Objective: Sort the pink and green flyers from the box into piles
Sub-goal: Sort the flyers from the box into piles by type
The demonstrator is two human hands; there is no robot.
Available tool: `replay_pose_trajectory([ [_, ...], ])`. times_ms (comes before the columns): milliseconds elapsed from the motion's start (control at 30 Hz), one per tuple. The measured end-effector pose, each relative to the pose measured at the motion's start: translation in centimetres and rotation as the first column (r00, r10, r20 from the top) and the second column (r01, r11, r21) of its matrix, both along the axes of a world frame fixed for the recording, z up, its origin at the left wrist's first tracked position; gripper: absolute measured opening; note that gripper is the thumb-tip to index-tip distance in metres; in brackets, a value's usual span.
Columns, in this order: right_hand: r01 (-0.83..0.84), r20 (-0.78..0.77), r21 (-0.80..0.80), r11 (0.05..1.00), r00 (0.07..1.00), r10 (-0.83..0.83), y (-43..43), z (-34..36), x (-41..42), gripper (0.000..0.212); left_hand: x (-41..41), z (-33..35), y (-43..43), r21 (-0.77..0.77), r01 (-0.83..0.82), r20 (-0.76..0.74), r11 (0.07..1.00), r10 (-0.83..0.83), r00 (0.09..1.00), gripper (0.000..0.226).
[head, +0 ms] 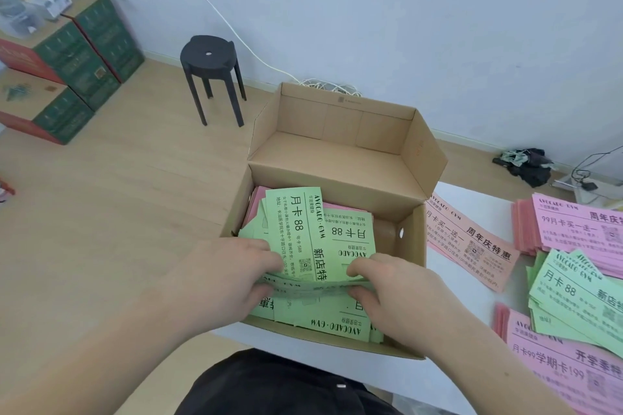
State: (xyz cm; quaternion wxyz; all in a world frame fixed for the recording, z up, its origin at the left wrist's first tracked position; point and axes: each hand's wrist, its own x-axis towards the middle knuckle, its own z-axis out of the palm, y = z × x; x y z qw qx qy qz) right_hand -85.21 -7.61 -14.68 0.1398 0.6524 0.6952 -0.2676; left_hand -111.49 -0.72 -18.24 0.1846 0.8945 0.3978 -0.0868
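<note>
i judge i'm partway through: my left hand (232, 276) and right hand (387, 290) both pinch a bunch of green flyers (293, 229) inside the box (409, 246), pink flyers (256, 202) lie beneath, while a green pile (580, 296) and pink piles (580, 229) already sit on the tabletop (472, 199).

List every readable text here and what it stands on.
"AVOCADO·GYM", "月卡 88": green flyers in the box.
"周年庆特惠": lone pink flyer beside the box.
"月卡99学期卡199": near pink pile.
Small print: too small to read.
</note>
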Motion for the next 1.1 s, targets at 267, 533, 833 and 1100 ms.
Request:
replay_pose_trajectory([
  [267, 0.019, -0.062, -0.010, 1.000, 0.998, -0.019, 0.5, 0.1, -0.5, 0.031, 1.3, -0.6, 0.7, -0.086, -0.042, 0.137, 0.995, 0.054, 0.989, 0.028],
  [533, -0.049, 0.102, 0.131, 0.990, 0.994, 0.036, 2.0, 0.3, 0.0, 0.012, 3.3, -0.7, -0.2, -0.117, -0.283, 0.427, 0.952, 0.305, 0.851, 0.030],
  [833, 0.330, -0.254, 0.206, 0.921, 0.927, -0.275, 2.6, 1.6, 5.6, 0.017, 8.9, -2.8, -0.5, -0.035, -0.750, -0.152, 0.661, 0.738, 0.658, 0.078],
  [1100, 0.338, -0.268, 0.215, 0.916, 0.923, -0.278, 2.4, 1.0, 6.3, 0.022, 7.7, -3.8, -0.8, -0.448, -0.777, 0.131, 0.442, 0.892, 0.432, 0.039],
])
